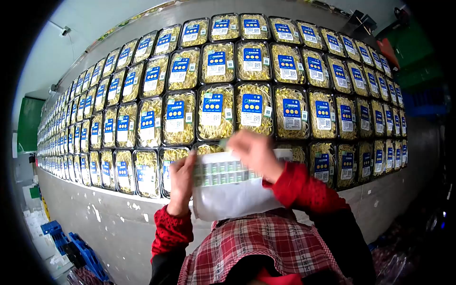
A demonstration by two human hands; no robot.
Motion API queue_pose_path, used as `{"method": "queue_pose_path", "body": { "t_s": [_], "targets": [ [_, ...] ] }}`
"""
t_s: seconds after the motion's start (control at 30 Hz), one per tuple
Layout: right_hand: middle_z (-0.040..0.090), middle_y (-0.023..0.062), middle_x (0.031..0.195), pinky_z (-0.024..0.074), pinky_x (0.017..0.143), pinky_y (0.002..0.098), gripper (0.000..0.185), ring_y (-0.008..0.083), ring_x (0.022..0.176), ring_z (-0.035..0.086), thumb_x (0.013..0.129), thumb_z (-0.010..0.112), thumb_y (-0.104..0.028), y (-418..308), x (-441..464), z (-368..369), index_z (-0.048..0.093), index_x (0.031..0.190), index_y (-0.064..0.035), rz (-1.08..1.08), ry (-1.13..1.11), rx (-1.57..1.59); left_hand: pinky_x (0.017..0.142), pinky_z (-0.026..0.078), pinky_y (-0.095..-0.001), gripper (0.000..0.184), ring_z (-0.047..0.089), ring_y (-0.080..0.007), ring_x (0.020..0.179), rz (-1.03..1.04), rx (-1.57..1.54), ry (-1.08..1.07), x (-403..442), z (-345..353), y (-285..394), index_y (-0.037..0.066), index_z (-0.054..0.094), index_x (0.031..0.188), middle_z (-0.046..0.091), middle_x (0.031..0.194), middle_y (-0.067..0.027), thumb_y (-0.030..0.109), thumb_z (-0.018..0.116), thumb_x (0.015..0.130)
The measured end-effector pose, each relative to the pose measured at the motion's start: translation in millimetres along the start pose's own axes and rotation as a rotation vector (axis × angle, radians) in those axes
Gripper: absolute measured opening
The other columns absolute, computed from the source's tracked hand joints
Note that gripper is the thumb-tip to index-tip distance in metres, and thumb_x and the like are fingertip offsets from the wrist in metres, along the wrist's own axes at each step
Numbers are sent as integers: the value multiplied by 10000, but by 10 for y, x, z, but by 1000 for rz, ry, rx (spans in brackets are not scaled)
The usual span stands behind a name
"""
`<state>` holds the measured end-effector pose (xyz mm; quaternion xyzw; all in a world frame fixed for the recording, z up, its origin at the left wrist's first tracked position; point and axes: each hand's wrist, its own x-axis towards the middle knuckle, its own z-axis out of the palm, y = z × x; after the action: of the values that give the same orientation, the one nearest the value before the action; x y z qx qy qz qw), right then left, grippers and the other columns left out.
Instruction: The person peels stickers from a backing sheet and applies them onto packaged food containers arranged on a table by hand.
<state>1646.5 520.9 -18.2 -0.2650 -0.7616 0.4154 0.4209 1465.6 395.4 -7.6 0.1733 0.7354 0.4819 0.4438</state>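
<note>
My left hand [181, 182] grips the left edge of a white sheet of stickers [232, 197], thumb along its upper corner. Rows of small green-and-white labels cover the sheet's upper part; the lower part is blank white. Over the sheet's top edge is my right hand [255, 153], smeared by motion, with its fingers pinched together. A small greenish sticker [223, 143] shows at those fingertips, blurred. Just beyond lies a tray of bean sprouts [215, 113] with a blue-and-white label, and another sprout tray [255, 110] beside it. The sheet partly covers the nearest row.
Packed sprout trays [179, 69] stand in several long rows on a grey metal table [142, 209], spreading far left and right. Blue plastic pallets [88, 256] are on the floor at lower left. A green panel [29, 124] stands at far left.
</note>
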Motion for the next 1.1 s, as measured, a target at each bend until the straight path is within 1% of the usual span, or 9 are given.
{"method": "queue_pose_path", "body": {
  "t_s": [0.03,0.1,0.3,0.4,0.53,0.73,0.87,1.0,1.1],
  "targets": [
    [623,20,666,414,497,233,92,78,560,537,798,678,-106,71,242,-184,676,766,-20,507,-3,235,445,331,-220,371,429,-53,502,14,-22,32,54,-126,-92,-25,659,770,553,606,11,303,581,925],
    [616,39,644,372,482,232,147,76,530,495,776,680,-122,525,620,-426,680,787,25,701,218,115,450,319,-217,375,416,-45,505,-15,-127,64,-38,-201,64,-23,652,742,553,608,19,298,585,924],
    [593,106,519,430,504,335,270,183,489,576,716,687,-220,1334,675,-117,650,640,36,645,266,-46,438,350,-205,357,472,-42,498,3,-130,56,-2,-283,1,-34,636,759,587,636,5,284,597,917],
    [607,187,615,488,552,415,181,337,600,629,708,697,-220,1322,682,10,699,710,-39,475,200,-712,444,332,-201,349,449,-34,502,18,-159,20,2,-293,4,-29,638,759,571,628,19,280,598,917],
    [617,209,669,489,578,454,279,390,627,613,701,730,-300,1146,746,-155,640,706,-37,495,83,-849,454,247,-218,391,337,-25,516,35,-115,56,12,-321,32,-10,600,654,470,572,60,275,595,921],
    [657,80,714,489,593,289,175,142,635,612,657,770,-25,1487,343,-1225,637,758,27,592,416,-88,456,286,-210,376,382,-26,506,45,-180,65,-35,-263,131,6,615,674,525,590,44,294,603,915],
    [650,83,711,485,601,289,161,146,652,611,666,752,-26,1533,273,-1128,630,761,21,535,457,-116,448,268,-213,378,356,-19,500,72,-126,2,-14,-196,158,14,607,652,508,569,50,281,598,920],
    [645,123,784,488,632,443,189,367,735,619,687,730,-174,1384,305,-983,588,771,-82,495,364,-782,454,271,-210,383,359,-16,506,79,-109,-56,4,-183,195,3,613,669,511,579,54,280,580,931],
    [644,128,788,488,621,416,329,329,717,628,626,801,-232,1202,324,-1181,584,805,-62,434,302,-1009,466,285,-205,351,382,-18,516,93,-123,-98,-4,-222,186,-6,639,727,535,599,43,269,575,934]
  ]
}}
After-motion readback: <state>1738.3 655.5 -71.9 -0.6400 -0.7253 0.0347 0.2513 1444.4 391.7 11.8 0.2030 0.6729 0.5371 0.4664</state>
